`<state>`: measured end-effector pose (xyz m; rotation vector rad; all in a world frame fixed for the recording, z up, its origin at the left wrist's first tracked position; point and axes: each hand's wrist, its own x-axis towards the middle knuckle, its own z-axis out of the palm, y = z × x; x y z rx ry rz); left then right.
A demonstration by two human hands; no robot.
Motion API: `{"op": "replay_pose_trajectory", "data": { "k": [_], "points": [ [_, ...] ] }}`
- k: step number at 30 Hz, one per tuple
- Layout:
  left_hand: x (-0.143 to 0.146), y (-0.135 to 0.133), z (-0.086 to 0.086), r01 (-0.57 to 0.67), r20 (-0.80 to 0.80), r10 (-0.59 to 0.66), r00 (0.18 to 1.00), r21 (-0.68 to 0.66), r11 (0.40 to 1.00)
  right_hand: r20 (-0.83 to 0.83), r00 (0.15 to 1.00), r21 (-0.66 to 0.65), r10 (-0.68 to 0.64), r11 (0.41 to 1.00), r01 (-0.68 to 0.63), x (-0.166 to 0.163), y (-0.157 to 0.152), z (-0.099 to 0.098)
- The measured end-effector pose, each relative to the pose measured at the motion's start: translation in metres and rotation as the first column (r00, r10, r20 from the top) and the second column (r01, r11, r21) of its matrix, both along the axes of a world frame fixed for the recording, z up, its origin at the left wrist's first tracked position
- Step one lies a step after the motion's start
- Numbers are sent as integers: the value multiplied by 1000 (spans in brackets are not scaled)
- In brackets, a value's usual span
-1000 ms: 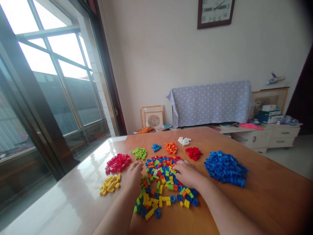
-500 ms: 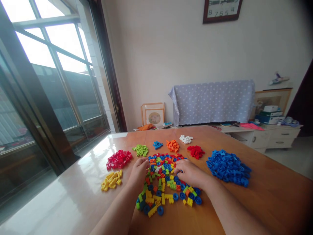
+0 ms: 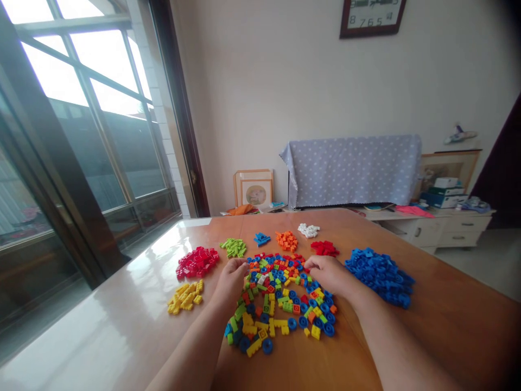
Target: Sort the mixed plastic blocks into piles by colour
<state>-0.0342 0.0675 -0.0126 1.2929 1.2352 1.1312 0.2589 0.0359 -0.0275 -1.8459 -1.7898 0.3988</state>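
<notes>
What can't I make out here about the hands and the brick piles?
- Head view: the fingertips of the left hand and the right hand curl into the mixed pile, so any brick they pinch is hidden.
- Bricks under both palms are covered.
- The white pile is too small for single shapes.
- The clock is cut off by the top edge.

Both forearms are bare, with no sleeves apparently reaching the wrists.
</notes>
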Motion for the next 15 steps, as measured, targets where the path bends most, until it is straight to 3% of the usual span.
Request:
{"op": "replay_pose_trajectory", "data": {
  "k": [6,12,15],
  "points": [
    [3,-5,5,17,-67,-15,998,36,999,92,993,-74,-78,994,84,8,-2,4],
    [7,-10,14,16,-88,-13,996,34,999,-50,993,-106,109,988,-114,-8,-3,0],
    [7,-11,15,22,-93,-18,995,46,999,-121,987,-96,109,988,-121,-11,-1,-4]
  ]
}}
